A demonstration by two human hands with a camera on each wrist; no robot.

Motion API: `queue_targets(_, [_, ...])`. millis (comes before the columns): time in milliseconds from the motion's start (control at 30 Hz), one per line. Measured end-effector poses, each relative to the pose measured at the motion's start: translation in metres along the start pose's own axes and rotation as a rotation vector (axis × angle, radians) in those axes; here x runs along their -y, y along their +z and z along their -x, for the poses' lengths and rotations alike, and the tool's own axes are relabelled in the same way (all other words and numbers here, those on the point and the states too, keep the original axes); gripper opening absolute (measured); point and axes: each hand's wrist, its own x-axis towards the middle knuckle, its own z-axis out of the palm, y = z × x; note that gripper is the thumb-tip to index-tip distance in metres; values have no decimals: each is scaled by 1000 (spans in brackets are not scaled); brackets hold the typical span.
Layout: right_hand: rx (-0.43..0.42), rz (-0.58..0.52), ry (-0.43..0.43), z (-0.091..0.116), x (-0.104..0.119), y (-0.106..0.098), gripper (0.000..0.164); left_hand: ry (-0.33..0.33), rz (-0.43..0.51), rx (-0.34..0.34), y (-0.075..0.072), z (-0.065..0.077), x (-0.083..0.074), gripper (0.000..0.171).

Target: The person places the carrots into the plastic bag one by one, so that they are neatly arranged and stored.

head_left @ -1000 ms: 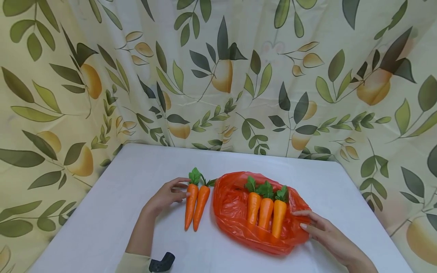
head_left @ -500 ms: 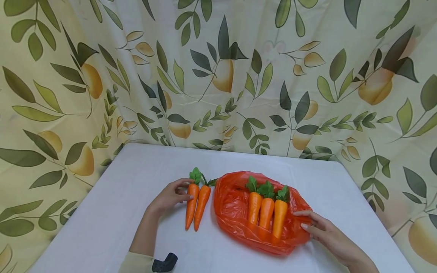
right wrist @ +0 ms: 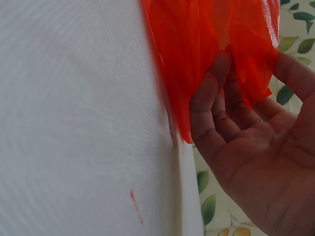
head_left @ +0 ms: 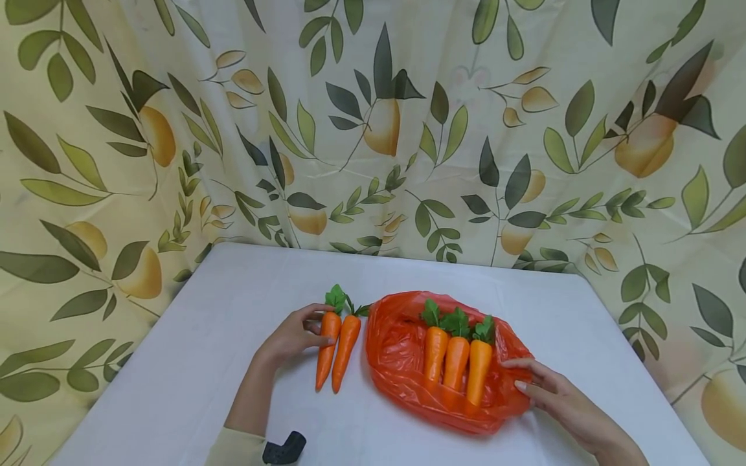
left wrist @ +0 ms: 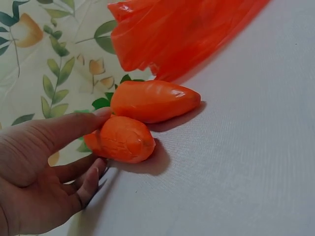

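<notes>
My left hand (head_left: 295, 334) pinches the left one of two loose orange carrots with green tops, thumb on one side and fingers on the other. That carrot (left wrist: 129, 140) points its tip toward the camera in the left wrist view. Close beside it on the table lies the second carrot (head_left: 346, 353). To the right, a red plastic bag (head_left: 396, 388) lies with its mouth spread, and three carrots (head_left: 456, 362) rest in it, their lower ends behind the bag's front edge. My right hand (head_left: 559, 398) grips the bag's right side, fingers curled at the plastic (right wrist: 189, 59).
A white-covered table (head_left: 280, 272) bears everything. Behind it hangs a curtain (head_left: 350, 220) printed with leaves and fruit. A black strap piece (head_left: 284, 448) sits at my left sleeve (head_left: 236, 448). A small red mark (right wrist: 136, 206) shows on the white surface in the right wrist view.
My left hand has shifted slightly right, its thumb now lying farther across the left carrot. The right hand keeps its place at the bag.
</notes>
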Motion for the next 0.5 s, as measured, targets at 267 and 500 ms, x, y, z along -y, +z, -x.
queue_targets(267, [7,-8,-11,-1,0,-1,42,12,17,-49,1,0,-1,56])
queue_targets(500, [13,-14,-12,-1,0,-1,42,14,67,-106,0,0,-3,57])
